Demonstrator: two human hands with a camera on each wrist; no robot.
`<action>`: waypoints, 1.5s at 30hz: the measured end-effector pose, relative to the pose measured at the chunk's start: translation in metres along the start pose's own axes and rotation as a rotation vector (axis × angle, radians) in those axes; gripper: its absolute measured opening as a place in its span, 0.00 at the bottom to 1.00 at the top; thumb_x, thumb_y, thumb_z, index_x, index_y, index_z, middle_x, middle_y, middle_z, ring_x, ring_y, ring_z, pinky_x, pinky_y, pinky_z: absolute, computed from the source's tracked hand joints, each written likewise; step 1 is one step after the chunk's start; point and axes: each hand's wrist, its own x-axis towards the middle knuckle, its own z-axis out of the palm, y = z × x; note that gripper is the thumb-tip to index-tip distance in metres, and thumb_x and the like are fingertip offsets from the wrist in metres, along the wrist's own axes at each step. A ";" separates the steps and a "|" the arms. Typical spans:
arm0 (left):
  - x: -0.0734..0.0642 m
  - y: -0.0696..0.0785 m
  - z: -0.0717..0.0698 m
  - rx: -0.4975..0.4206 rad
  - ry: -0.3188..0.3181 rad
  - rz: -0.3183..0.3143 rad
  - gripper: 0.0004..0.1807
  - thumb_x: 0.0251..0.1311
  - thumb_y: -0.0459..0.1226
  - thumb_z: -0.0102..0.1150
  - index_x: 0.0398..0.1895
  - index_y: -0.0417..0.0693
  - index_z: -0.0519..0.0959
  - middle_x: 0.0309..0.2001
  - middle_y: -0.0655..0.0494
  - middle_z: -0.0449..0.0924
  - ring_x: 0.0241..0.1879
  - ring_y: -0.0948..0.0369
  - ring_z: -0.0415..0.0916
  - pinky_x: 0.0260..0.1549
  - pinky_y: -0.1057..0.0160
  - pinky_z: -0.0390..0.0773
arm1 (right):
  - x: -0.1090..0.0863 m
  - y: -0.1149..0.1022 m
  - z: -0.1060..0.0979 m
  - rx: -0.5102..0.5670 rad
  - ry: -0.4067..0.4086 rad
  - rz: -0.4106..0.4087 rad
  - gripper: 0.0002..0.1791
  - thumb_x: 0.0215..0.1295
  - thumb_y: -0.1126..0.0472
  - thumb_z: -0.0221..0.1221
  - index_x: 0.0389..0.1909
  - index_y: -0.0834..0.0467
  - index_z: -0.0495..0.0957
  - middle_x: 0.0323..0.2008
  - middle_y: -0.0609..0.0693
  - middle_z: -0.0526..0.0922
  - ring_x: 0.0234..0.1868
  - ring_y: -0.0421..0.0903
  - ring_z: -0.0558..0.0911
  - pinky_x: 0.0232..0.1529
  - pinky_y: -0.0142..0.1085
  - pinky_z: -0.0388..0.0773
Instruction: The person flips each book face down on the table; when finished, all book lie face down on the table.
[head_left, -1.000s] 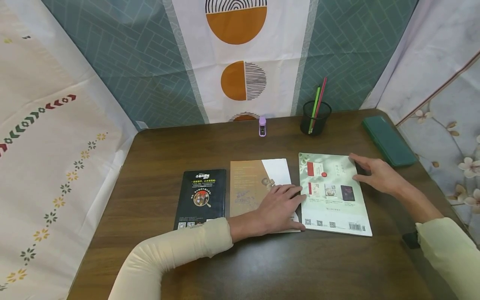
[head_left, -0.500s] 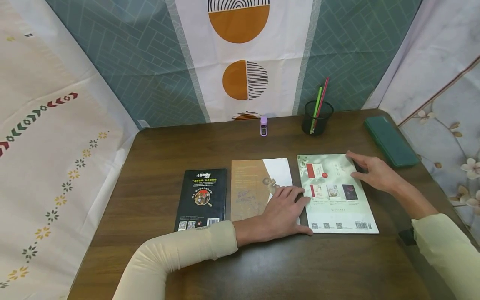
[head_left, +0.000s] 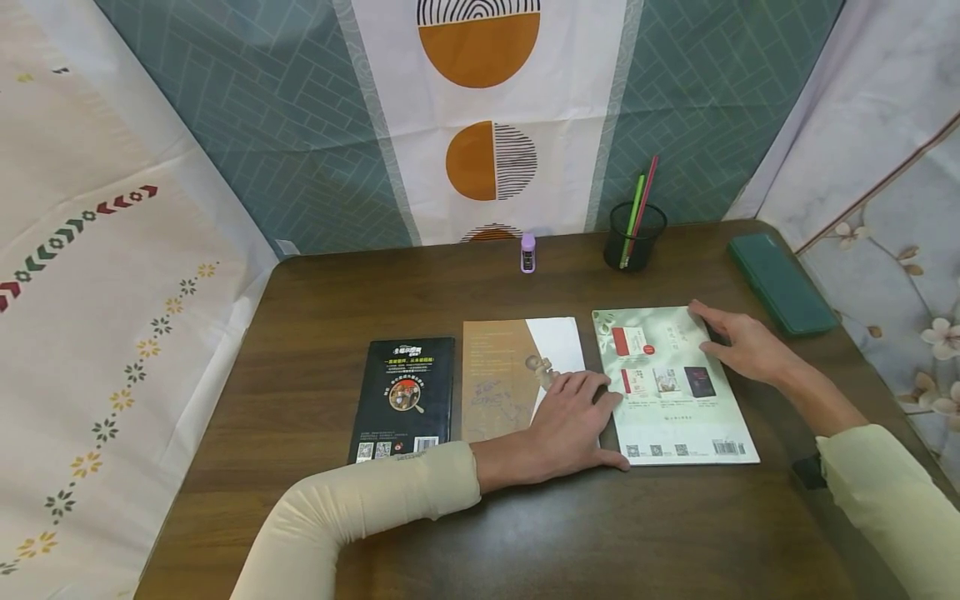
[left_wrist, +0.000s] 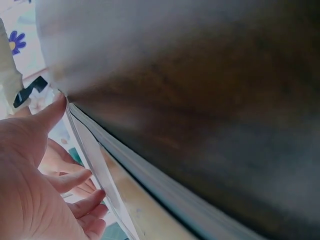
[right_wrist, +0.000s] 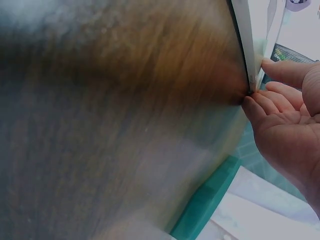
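Note:
A pale green magazine [head_left: 671, 429] lies flat on the table at the right of the row. My left hand [head_left: 566, 433] reaches across the lower right of a brown-and-white book [head_left: 495, 367], its fingers loosely bent and near the magazine's left edge. In the left wrist view, the thumb [left_wrist: 52, 112] of that hand is by a book's corner. My right hand [head_left: 750, 346] touches the magazine's upper right edge, index finger toward the corner. The right wrist view shows its fingers [right_wrist: 257, 111] at the edge, the thumb above. Part of the brown book is hidden under my left arm.
A black book [head_left: 405, 375] lies left of the brown one, its lower end partly behind my sleeve. Along the back stand a small purple bottle [head_left: 528, 254] and a black mesh cup [head_left: 635, 242] with two pencils. A green case [head_left: 782, 283] lies at the right edge.
The magazine has turned slightly: its lower end moved right, its top edge a little left. My left hand shifted right alongside it, and my right hand moved slightly left. The head view shifted slightly.

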 end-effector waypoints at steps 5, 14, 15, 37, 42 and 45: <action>0.000 0.001 0.001 0.015 0.019 -0.002 0.51 0.49 0.76 0.69 0.72 0.58 0.77 0.71 0.55 0.70 0.69 0.58 0.66 0.70 0.56 0.64 | 0.000 0.000 0.002 -0.017 0.002 -0.006 0.40 0.73 0.76 0.58 0.80 0.75 0.50 0.80 0.76 0.48 0.76 0.78 0.56 0.68 0.70 0.61; 0.001 0.001 0.000 0.008 0.008 -0.009 0.51 0.49 0.76 0.69 0.73 0.59 0.76 0.72 0.55 0.69 0.70 0.58 0.66 0.70 0.56 0.64 | -0.001 -0.001 0.002 -0.029 0.012 -0.012 0.40 0.73 0.76 0.58 0.80 0.76 0.50 0.79 0.76 0.48 0.76 0.79 0.57 0.68 0.71 0.61; 0.001 0.001 0.000 0.002 -0.001 -0.008 0.51 0.50 0.76 0.68 0.73 0.59 0.76 0.72 0.55 0.68 0.70 0.58 0.65 0.70 0.56 0.64 | -0.001 -0.001 0.002 -0.035 0.015 -0.015 0.40 0.73 0.76 0.59 0.80 0.76 0.50 0.79 0.77 0.49 0.75 0.79 0.57 0.67 0.71 0.61; -0.041 -0.129 -0.051 -0.667 0.021 -0.009 0.52 0.59 0.53 0.79 0.84 0.57 0.62 0.82 0.60 0.60 0.80 0.57 0.56 0.77 0.42 0.58 | -0.010 -0.041 0.028 0.110 0.174 -0.085 0.49 0.60 0.57 0.79 0.81 0.55 0.66 0.77 0.62 0.68 0.73 0.72 0.66 0.65 0.75 0.64; -0.073 -0.162 -0.043 -0.768 0.101 -0.100 0.53 0.56 0.47 0.83 0.84 0.59 0.62 0.81 0.61 0.61 0.80 0.54 0.57 0.75 0.37 0.59 | -0.014 -0.041 0.036 0.130 0.090 -0.074 0.51 0.61 0.52 0.78 0.83 0.49 0.62 0.80 0.61 0.62 0.75 0.75 0.63 0.64 0.77 0.62; -0.093 -0.176 -0.037 -0.795 0.133 -0.150 0.54 0.56 0.42 0.83 0.84 0.57 0.62 0.82 0.61 0.60 0.81 0.53 0.55 0.76 0.36 0.56 | -0.016 -0.041 0.042 0.138 0.070 -0.075 0.52 0.62 0.52 0.77 0.83 0.49 0.61 0.82 0.61 0.59 0.75 0.76 0.62 0.64 0.78 0.61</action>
